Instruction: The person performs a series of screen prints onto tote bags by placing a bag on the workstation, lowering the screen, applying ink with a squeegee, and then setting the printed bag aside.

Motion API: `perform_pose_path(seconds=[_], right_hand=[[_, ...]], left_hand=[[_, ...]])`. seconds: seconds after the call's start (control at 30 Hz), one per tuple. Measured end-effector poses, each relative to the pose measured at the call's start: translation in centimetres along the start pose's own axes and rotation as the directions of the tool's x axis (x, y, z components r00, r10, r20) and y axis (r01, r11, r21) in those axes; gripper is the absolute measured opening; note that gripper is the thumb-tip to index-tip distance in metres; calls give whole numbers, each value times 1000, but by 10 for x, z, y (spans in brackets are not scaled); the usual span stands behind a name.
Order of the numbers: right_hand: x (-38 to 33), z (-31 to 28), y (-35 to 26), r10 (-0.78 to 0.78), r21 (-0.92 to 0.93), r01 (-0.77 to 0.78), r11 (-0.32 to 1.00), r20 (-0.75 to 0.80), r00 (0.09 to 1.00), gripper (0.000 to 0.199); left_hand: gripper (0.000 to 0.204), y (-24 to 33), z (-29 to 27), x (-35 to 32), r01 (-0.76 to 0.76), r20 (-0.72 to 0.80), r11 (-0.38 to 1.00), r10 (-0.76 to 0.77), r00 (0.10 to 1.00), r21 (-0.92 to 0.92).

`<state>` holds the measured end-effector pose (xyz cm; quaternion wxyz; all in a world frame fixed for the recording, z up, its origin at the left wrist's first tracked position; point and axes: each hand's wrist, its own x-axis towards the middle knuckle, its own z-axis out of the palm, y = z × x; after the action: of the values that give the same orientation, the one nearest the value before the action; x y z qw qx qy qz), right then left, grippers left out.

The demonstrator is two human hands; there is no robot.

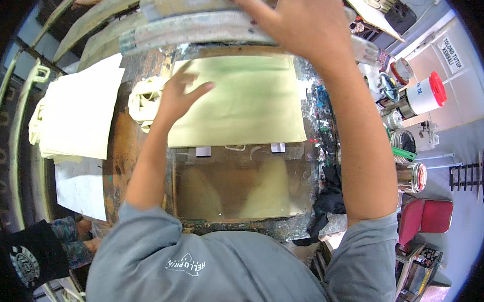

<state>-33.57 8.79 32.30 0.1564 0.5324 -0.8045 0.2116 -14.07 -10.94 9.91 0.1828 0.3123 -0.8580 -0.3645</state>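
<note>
Right hand (301,24) grips the raised, paint-caked screen frame (204,28) at the far edge, holding it clear so the left hand (179,97), open with fingers spread, presses flat the pale cloth bag (238,105) on the desk (240,191).

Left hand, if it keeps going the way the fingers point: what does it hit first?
Probably the pale cloth: the left hand sits at its left edge with fingers aimed across it, toward the right. Height above the cloth is unclear.
</note>
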Motion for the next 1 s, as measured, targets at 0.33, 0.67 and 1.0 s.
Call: perform_pose_path(seconds=[0.33,0.67,1.0], right_hand=[[-99,82,9,-140,-30,151,988,239,961,55],[-189,114,-11,-89,-52,112,992,331,939,49],[-83,212,63,-199,-185,214,959,95,975,50]], left_hand=[[98,10,-12,-155,16,-154,842,-117,981,-539],[109,-71,54,-194,-115,-335,992,93,938,-44],[113,-70,50,-194,-153,-298,988,138,944,-28]])
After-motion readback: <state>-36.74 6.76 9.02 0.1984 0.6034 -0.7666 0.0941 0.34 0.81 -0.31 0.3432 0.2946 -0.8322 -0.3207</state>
